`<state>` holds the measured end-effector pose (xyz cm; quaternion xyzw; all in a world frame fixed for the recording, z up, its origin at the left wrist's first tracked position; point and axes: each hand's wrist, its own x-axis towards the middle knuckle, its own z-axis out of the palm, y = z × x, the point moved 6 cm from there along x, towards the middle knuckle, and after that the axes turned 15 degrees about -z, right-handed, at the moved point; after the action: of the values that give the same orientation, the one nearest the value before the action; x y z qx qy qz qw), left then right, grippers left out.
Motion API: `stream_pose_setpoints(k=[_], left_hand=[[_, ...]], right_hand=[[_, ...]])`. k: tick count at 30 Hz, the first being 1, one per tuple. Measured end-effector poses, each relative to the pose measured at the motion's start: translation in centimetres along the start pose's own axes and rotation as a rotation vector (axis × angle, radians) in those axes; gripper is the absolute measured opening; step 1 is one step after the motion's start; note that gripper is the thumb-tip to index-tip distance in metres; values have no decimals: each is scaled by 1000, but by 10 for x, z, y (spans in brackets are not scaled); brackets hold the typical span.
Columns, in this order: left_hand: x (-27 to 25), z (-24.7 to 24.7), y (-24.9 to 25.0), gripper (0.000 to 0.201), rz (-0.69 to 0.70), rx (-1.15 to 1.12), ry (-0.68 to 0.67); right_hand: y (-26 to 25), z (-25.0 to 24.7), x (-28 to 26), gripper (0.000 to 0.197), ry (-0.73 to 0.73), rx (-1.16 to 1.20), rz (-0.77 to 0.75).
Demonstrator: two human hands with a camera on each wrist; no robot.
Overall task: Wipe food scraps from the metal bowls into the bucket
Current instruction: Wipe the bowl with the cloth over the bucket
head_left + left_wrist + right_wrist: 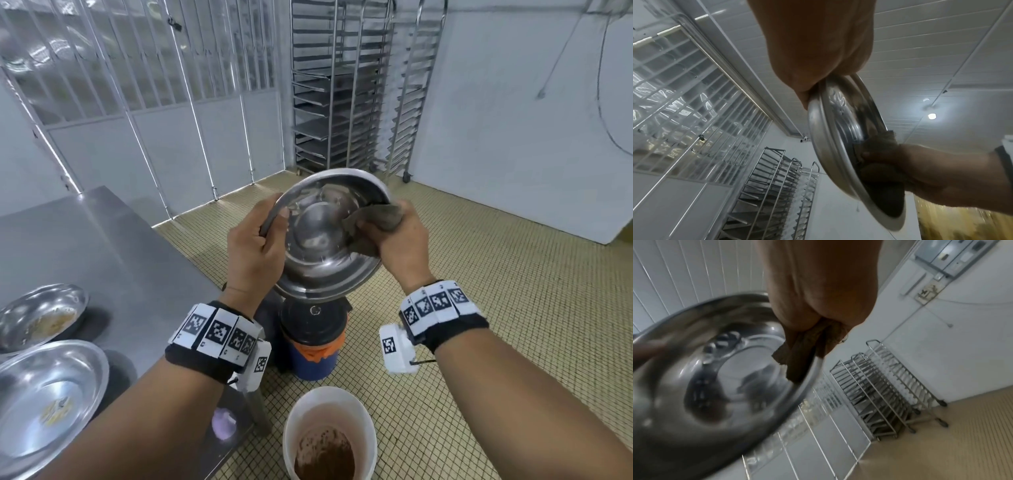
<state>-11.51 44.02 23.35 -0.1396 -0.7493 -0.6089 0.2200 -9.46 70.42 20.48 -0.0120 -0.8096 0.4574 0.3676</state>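
- Two more metal bowls sat on the desk (113,246) by its near left edge: far desk bowl (42,313) with brownish scraps, near desk bowl (48,404) with a few yellow bits.
- Dark lidded bin (313,337) with an orange liner stood on the tiled floor (496,308) just off the desk's right edge, directly below the held bowl.
- White bucket (330,437) stood on the floor nearer the camera, brown waste inside; nothing covered its mouth.
- Two wheeled tray racks (346,85) stood at the back wall, well apart.
- Held bowl (325,240) was in the air above the bin, tilted steeply, inside facing the person; shiny, only tiny specks visible.
- Left hand (255,250) gripped its left rim, thumb inside.
- Right hand (399,240) clutched a bunched brown-grey cloth (373,222) pressed on the right inner wall at the rim.
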Motion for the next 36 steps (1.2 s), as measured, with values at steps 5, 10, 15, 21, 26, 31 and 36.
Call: stream_pose_setpoints(k=[5,10,15,21,26,31,36], left_hand=[[1,-4,6,22,-7,-80,122],[-12,1,-7,22,-72,-38,61],[-20,10,-19,18,-222,5,-35],[-12,-2,-11,19,-276,-118,73],[-19,2,-24,21,-282,-28,-12],[-26,11,-28,19,-338,-65,-110],[-31,3,-27,19,-353,-238,30]], right_hand=[[18,27,-41,60,-57,96,75],[17,17,-32,41,-15,73,104],[-6,-1,5,42,-52,-163,-78],[16,15,-31,42,-60,-96,67],[21,19,-40,31,-108,-61,100],[-10,7,0,25,-118,-84,-66],[11,12,-19,19,-9,82,57]])
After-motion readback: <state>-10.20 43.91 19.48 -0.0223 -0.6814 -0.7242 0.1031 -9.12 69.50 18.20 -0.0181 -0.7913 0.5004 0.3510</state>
